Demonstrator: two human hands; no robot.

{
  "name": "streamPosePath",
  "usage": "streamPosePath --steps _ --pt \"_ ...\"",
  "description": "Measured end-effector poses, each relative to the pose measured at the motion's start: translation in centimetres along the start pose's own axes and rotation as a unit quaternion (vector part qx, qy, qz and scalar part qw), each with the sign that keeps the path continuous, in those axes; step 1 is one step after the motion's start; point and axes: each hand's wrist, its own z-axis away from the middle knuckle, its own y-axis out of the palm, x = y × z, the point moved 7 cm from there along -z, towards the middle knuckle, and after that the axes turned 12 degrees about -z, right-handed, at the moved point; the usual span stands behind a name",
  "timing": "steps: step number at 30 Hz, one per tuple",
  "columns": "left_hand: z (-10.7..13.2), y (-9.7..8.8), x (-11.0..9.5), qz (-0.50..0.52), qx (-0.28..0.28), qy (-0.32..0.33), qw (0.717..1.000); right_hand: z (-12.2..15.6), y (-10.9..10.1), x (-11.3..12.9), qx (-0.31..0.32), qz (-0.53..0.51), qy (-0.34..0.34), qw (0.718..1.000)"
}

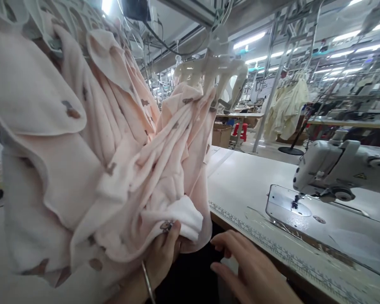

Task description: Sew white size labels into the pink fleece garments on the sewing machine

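Pale pink fleece garments with small brown prints hang in a bunch from a white plastic hanger clamp overhead. My left hand, with a thin bangle on the wrist, is closed on the lower folds of the pink fabric, thumb pressed against a white inner fold. My right hand hovers just right of the bundle near the table's front edge, fingers loosely curled and apart, holding nothing.
A white sewing table with a ruler strip along its edge stretches right. A white sewing machine stands on it, needle area lit. Cream garments hang further back, beside a red stool and cardboard boxes.
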Motion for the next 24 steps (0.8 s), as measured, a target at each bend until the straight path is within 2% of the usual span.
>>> streamPosePath --steps 2,4,5,7,9,11,13,14,16,17,18,19,20,21,22,23,24 --pt "1.4 0.1 -0.6 0.032 0.073 -0.016 0.997 -0.1 1.9 -1.9 -0.050 0.012 -0.005 0.999" --pt "2.5 -0.5 -2.0 0.006 0.148 0.006 0.989 -0.7 3.6 -2.8 -0.070 -0.090 -0.007 0.993" --pt "2.9 -1.4 -2.8 -0.032 0.181 0.018 0.983 -1.0 3.8 -2.7 -0.086 -0.115 -0.004 0.990" --pt "3.5 -3.8 -3.8 -0.109 0.263 0.012 0.959 -1.7 2.8 -1.6 -0.117 -0.154 0.003 0.981" --pt "3.7 -6.5 -4.8 -0.106 0.329 -0.015 0.938 -2.3 1.4 0.3 -0.104 -0.153 -0.001 0.983" --pt "3.1 -9.0 -6.6 -0.071 0.285 0.000 0.956 -2.8 1.7 2.0 -0.024 -0.129 -0.020 0.991" --pt "2.4 -9.8 -8.3 -0.029 0.218 0.034 0.975 -3.2 3.5 2.6 0.037 -0.101 -0.044 0.993" --pt "2.3 -9.4 -8.9 -0.011 0.206 0.051 0.977 -3.5 4.5 2.6 0.036 -0.099 -0.054 0.993" --pt "2.2 -8.2 -9.8 -0.002 0.200 0.080 0.977 -4.2 5.4 2.2 -0.022 -0.112 -0.064 0.991" --pt "1.9 -8.2 -10.1 -0.018 0.162 0.099 0.982 -4.5 5.4 2.1 -0.058 -0.117 -0.065 0.989" --pt "1.6 -9.0 -10.3 -0.047 0.083 0.120 0.988 -4.7 4.9 2.2 -0.093 -0.121 -0.065 0.986" --pt "1.4 -10.4 -10.7 -0.083 -0.029 0.145 0.986 -4.9 4.1 2.6 -0.122 -0.126 -0.063 0.983" --pt "1.7 -12.0 -11.2 -0.114 -0.148 0.173 0.967 -5.0 2.9 3.4 -0.139 -0.126 -0.063 0.980" --pt "2.2 -13.0 -11.7 -0.137 -0.235 0.205 0.940 -5.1 1.6 4.5 -0.144 -0.122 -0.067 0.980" --pt "2.5 -13.4 -12.1 -0.155 -0.275 0.234 0.919 -5.1 0.1 5.9 -0.139 -0.115 -0.074 0.981" --pt "2.5 -12.9 -12.5 -0.173 -0.266 0.259 0.912 -5.2 -1.4 7.5 -0.123 -0.092 -0.090 0.984" --pt "2.1 -11.8 -12.8 -0.193 -0.218 0.278 0.916 -5.3 -3.0 9.1 -0.115 -0.070 -0.108 0.985"
